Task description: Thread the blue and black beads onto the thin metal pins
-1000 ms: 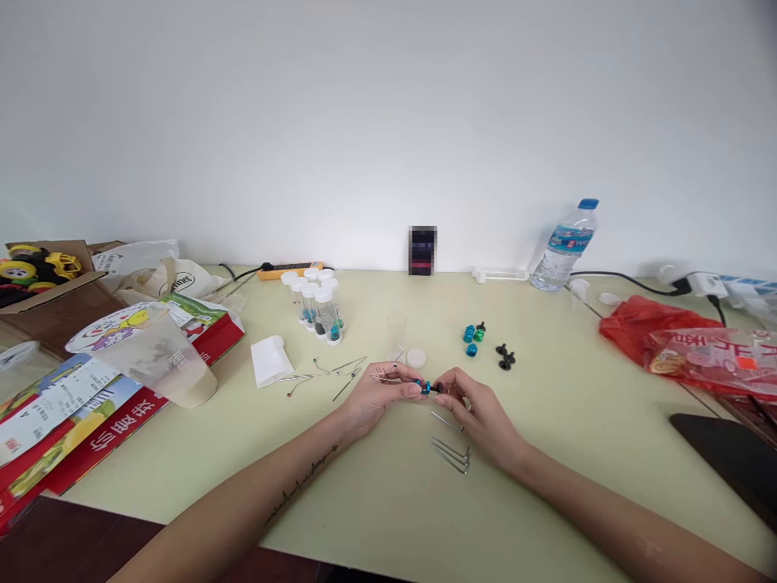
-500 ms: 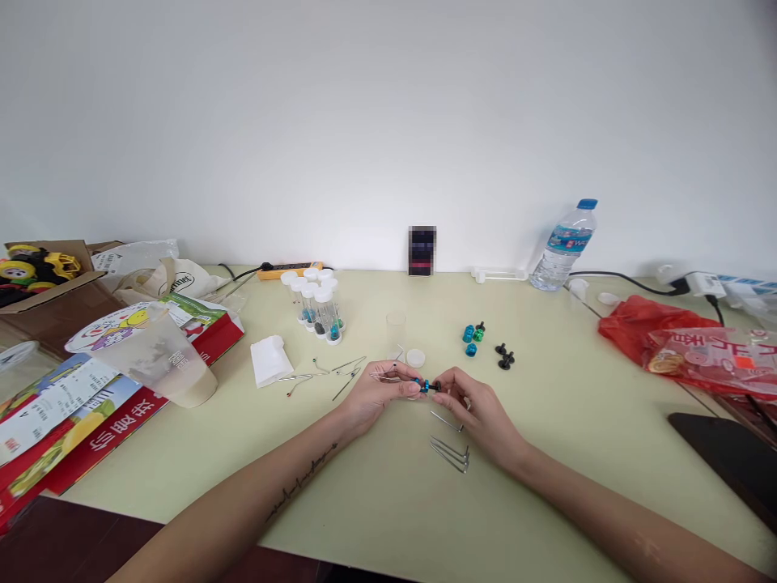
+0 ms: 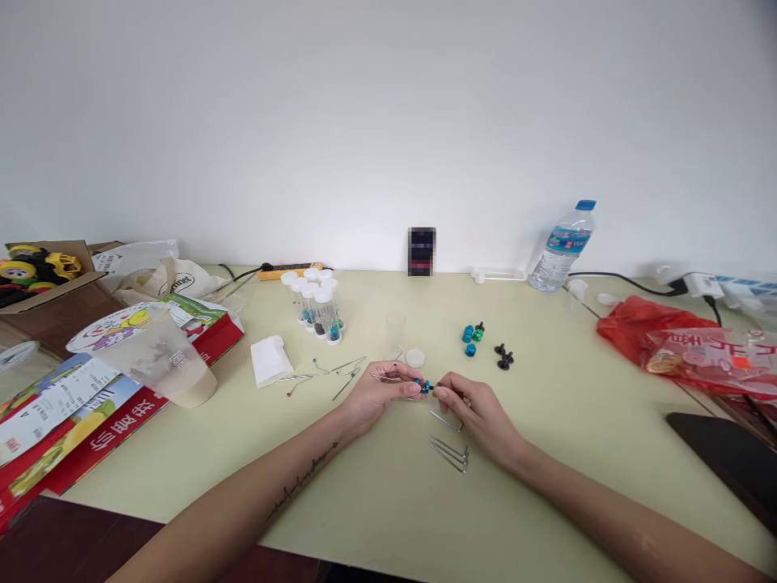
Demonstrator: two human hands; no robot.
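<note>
My left hand [image 3: 380, 394] pinches a small blue part [image 3: 425, 388] between thumb and fingers, and thin metal wires show at its fingertips. Closed on the dark end of that same part is my right hand [image 3: 473, 405]. Just beyond my hands lie a white round cap [image 3: 415, 358] and an upright clear tube [image 3: 396, 330]. Several bent metal rods [image 3: 449, 455] rest beneath my right hand. Blue and green parts [image 3: 470, 350] and black knobs [image 3: 504, 359] sit farther right. Thin wires with small coloured ends [image 3: 321, 368] are spread left of my left hand.
White-capped tubes [image 3: 324, 312] stand behind the wires, near a white packet [image 3: 270, 361]. At left are a cup of pale liquid [image 3: 188, 380] and a cardboard box [image 3: 61, 312]. A water bottle [image 3: 562, 247], a red bag [image 3: 631, 324] and a dark flat object [image 3: 728, 461] occupy the right side.
My right thumb and fingers have shifted slightly on the dark end of the blue part, covering more of it. My left hand has barely moved.
</note>
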